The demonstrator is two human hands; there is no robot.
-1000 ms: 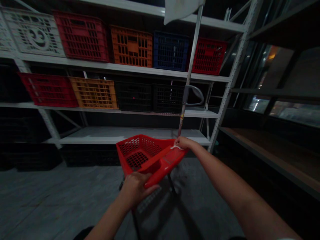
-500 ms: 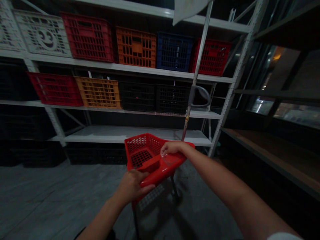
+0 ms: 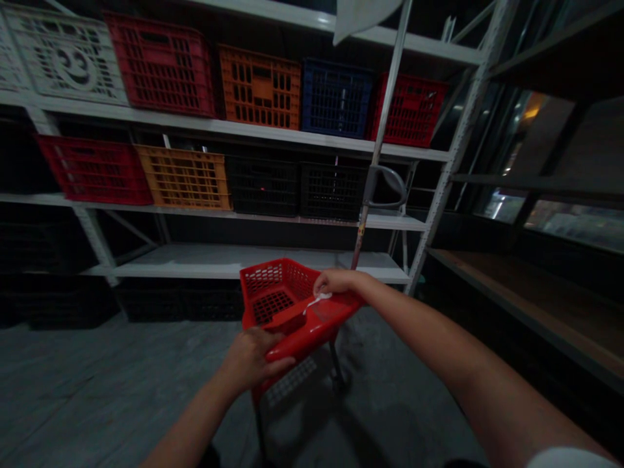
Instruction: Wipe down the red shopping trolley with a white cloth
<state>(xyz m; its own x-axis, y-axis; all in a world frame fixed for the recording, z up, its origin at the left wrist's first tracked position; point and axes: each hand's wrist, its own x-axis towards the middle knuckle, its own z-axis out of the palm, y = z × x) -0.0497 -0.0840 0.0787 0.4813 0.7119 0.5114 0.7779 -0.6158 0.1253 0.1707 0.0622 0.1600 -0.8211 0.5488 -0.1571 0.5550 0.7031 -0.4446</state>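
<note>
A red plastic wheeled shopping basket point(image 3: 273, 299) with a mesh-like perforated body stands in front of me at low height. My left hand point(image 3: 251, 361) is closed around its near red rim. On the far right rim, my right hand point(image 3: 336, 283) curls over the edge, with a thin white cord point(image 3: 318, 302) just below its fingers. A tall metal pole point(image 3: 379, 149) rises from the basket, carrying a grey curved handle point(image 3: 387, 185). The basket's lower frame and a small caster point(image 3: 337, 380) show beneath it.
White metal shelving point(image 3: 453, 156) ahead holds rows of red, orange, blue, black and white plastic crates, such as an orange crate point(image 3: 259, 88). A low white shelf point(image 3: 234, 260) sits behind the basket. A wooden shelf point(image 3: 517, 299) runs along the right. Grey concrete floor point(image 3: 97, 390) lies below.
My right hand has shifted left along the basket's rim since the oldest frame. The basket has swung slightly, and the white cord now lies nearer the middle of the rim.
</note>
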